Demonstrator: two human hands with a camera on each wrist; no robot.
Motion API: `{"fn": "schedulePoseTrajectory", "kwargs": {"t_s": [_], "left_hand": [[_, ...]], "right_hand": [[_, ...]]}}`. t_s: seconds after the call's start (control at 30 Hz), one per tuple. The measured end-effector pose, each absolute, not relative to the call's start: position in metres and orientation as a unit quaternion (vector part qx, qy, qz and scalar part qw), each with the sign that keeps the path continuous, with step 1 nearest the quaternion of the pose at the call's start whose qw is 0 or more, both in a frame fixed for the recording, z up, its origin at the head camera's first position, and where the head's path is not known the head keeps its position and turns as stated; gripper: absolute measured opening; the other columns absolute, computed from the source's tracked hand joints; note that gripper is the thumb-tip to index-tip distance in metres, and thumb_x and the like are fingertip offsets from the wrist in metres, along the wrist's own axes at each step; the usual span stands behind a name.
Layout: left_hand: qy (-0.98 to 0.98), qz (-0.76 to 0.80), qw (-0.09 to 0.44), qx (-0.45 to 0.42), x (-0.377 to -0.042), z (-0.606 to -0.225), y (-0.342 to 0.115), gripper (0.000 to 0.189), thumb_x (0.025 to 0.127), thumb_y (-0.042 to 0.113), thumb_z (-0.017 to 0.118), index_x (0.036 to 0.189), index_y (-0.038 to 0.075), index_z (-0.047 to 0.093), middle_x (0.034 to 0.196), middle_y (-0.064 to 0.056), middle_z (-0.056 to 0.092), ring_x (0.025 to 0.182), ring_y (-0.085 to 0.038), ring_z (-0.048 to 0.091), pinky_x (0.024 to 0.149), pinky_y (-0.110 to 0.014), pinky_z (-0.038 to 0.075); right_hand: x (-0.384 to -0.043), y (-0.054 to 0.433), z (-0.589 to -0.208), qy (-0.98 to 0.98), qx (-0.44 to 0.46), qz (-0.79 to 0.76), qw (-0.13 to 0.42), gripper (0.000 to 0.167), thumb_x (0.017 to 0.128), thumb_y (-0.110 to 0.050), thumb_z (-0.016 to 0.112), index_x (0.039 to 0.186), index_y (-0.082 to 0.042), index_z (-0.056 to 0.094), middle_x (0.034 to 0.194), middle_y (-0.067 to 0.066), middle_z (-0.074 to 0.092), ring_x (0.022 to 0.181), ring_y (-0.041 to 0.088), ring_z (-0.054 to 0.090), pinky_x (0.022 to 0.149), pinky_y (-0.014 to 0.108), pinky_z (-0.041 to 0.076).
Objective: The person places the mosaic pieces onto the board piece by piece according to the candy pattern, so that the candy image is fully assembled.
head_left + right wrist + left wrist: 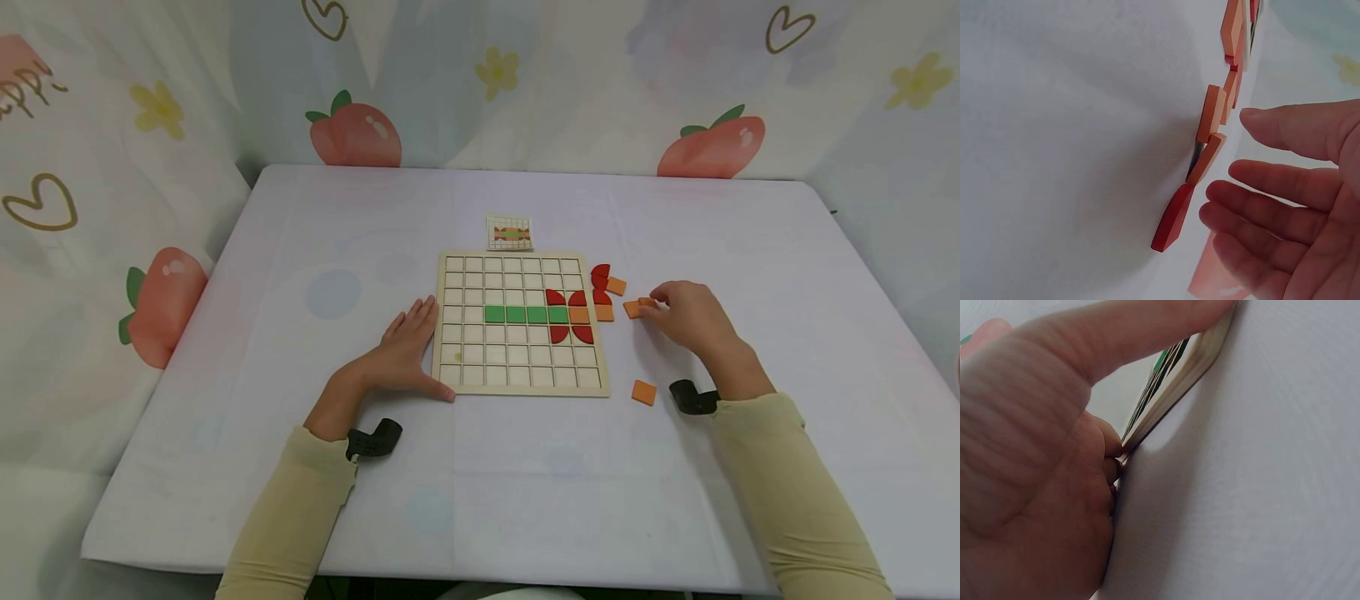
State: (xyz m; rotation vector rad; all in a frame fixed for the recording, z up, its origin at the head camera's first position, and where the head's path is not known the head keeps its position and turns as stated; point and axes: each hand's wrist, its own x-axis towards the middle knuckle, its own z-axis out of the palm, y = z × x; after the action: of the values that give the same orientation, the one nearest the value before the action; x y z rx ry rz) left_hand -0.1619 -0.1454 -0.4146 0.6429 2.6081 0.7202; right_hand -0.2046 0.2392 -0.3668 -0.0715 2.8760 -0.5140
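In my head view, two orange tiles [632, 310] lie on the tabletop [555, 500] a little right of the gridded board [525, 392], and the right grip [693, 317] reaches over them from the right. I judge each tile light, stiff, smooth and hardly fragile; being low and flat, it asks for a pinch on two opposite side edges, since a push on its face could make it skid. Loose red pieces [602, 271] and more orange tiles crowd the board's right rim, close enough that a careless pinch could drag a neighbour along. A lone orange tile [643, 392] lies nearer, well apart, its edges free. Green tiles [514, 314] fill part of one row, and a pattern card [510, 233] lies by the far rim. The left grip [408, 354] is spread at the board's left side. In my left wrist view, its thumb reaches along the board's edge, clamped on nothing; how hard it presses I cannot tell. In my right wrist view, thumb and fingertips stand apart with nothing between them; the two tiles sit end to end just beside them, and a solitary red piece [1171, 219] close by may get in the way.
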Motion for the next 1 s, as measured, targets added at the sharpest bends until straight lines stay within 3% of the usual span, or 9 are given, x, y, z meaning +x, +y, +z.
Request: {"fn": "schedulePoseTrajectory", "kwargs": {"t_s": [0.3, 1.0], "left_hand": [[0.923, 0.252, 0.181, 0.227, -0.162, -0.414, -0.145, 0.128, 0.065, 0.058, 0.074, 0.145, 0.002, -0.007, 0.152, -0.010, -0.011, 0.137, -0.018, -0.015, 0.107, -0.039, -0.006], [0.922, 0.255, 0.179, 0.228, -0.163, -0.414, -0.145, 0.128, 0.064, 0.058, 0.074, 0.145, 0.002, -0.008, 0.152, -0.010, -0.011, 0.136, -0.018, -0.015, 0.107, -0.039, -0.006]], "right_hand": [[-0.207, 0.240, -0.370, 0.977, -0.012, -0.174, 0.126, 0.035, 0.091, -0.019, 0.057, 0.110, 0.011, 0.057, 0.099, 0.024, 0.055, 0.087, 0.035, 0.045, 0.071, 0.042, 0.044], [-0.214, 0.237, -0.378, 0.974, -0.011, -0.207, 0.096, 0.031, 0.090, -0.007, 0.057, 0.114, 0.012, 0.055, 0.104, 0.026, 0.055, 0.094, 0.038, 0.046, 0.084, 0.049, 0.043]]}}
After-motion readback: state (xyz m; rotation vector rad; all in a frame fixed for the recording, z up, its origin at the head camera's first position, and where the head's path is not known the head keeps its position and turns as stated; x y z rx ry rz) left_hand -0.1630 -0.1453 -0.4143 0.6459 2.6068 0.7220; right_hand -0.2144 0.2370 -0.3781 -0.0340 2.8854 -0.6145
